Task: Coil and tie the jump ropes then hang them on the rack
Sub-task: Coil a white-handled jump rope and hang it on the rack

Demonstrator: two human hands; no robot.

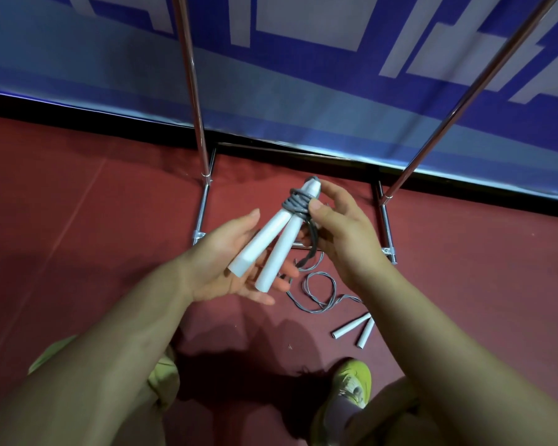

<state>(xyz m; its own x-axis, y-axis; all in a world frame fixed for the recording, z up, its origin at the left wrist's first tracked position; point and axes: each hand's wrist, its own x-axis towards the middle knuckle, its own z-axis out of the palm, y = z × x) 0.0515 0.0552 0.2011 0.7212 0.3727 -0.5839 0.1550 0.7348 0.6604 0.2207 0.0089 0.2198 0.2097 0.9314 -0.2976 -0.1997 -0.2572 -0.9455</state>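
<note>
A jump rope with two white handles (271,243) is held in front of me, its grey cord (298,202) wound several times around the handles' upper ends. My left hand (229,262) lies palm up under the handles' lower ends, fingers fairly straight. My right hand (339,226) pinches the wound cord with thumb and fingers, and a loop of cord hangs below it. A second jump rope (322,291) lies loose on the floor, its two white handles (358,329) side by side at the right.
The metal rack (203,201) stands ahead on the red floor, with two slanted poles rising up and a low base frame (387,226). A blue and white banner (303,75) backs it. My yellow-green shoe (351,381) is below.
</note>
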